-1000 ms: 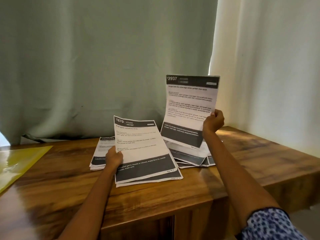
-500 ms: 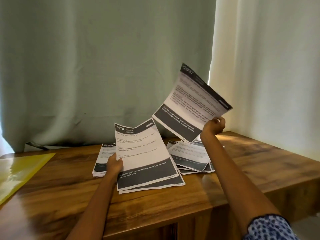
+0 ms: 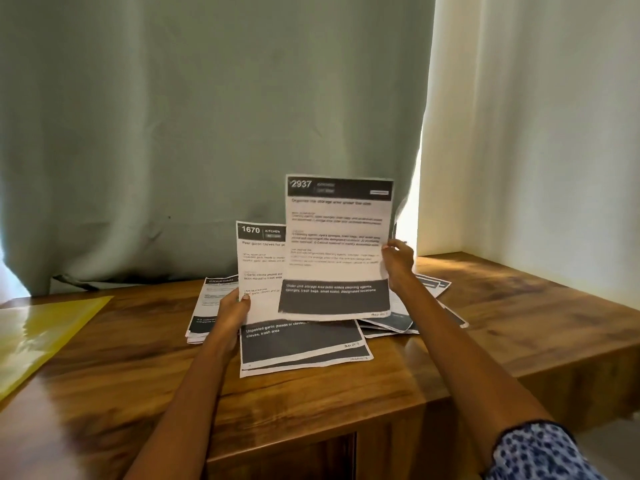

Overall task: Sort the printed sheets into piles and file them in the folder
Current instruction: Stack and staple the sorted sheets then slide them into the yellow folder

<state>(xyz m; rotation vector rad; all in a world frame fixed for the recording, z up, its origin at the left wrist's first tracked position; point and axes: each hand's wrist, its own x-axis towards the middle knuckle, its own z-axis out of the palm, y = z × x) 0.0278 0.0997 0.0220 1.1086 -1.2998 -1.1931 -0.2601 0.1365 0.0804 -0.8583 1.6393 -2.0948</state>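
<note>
Fingers of the right hand [image 3: 398,259] pinch the right edge of the sheet headed 2937 [image 3: 337,247], holding it upright. Half a second ago that sheet was tipped over sideways and raised higher; now it has swung back square and come down and leftward, so that it overlaps the sheet headed 1670 [image 3: 261,268]. The left hand [image 3: 233,311] grips the left edge of that 1670 sheet, thumb on the front, propping up its top half while its lower end rests on the wooden table [image 3: 519,323] over another page.

From where I stand it reads as a comparison, the two headers side by side, and I would judge the 2937 sheet is about to be laid on one pile or another. Two more piles lie flat: one behind the left hand [image 3: 207,306] and a fanned one under the right forearm [image 3: 429,285], though how many sheets each holds I cannot make out. A yellow folder [image 3: 41,327] lies at the table's left end, well apart, with nothing filed that I can see.
</note>
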